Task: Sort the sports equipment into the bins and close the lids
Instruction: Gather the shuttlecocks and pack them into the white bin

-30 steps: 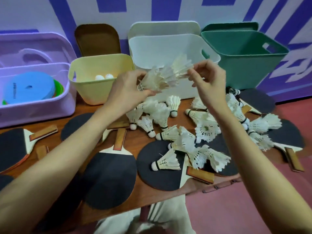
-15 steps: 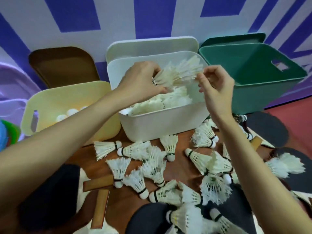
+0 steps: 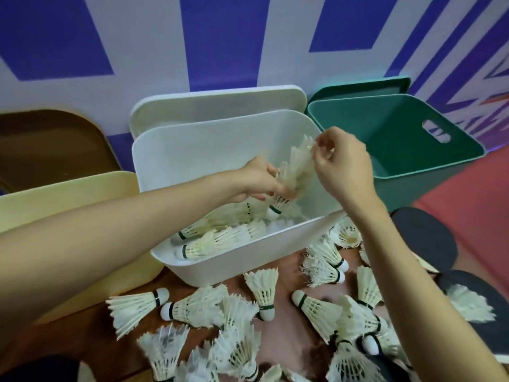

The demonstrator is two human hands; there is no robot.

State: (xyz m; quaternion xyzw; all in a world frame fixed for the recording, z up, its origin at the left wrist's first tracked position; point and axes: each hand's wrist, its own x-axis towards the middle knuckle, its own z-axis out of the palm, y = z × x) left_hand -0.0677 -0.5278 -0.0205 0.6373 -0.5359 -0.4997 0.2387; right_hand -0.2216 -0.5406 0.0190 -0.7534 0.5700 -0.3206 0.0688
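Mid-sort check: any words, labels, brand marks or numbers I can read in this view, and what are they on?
No readable text anywhere in this view.
Stack of shuttlecocks held over the white bin by the left hand and right hand: only dark bands and dots, no letters.
Loose shuttlecocks on the table: green or black cork bands, no print legible.
Green bin and yellow bin: no labels visible.
Wall: blue shapes only.

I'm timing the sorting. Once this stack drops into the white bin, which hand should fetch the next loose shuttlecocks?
Probably the right hand. It only pinches the feather tips of the shuttlecock stack, so it frees first, and many loose shuttlecocks lie below its forearm. The left hand grips the stack inside the white bin.
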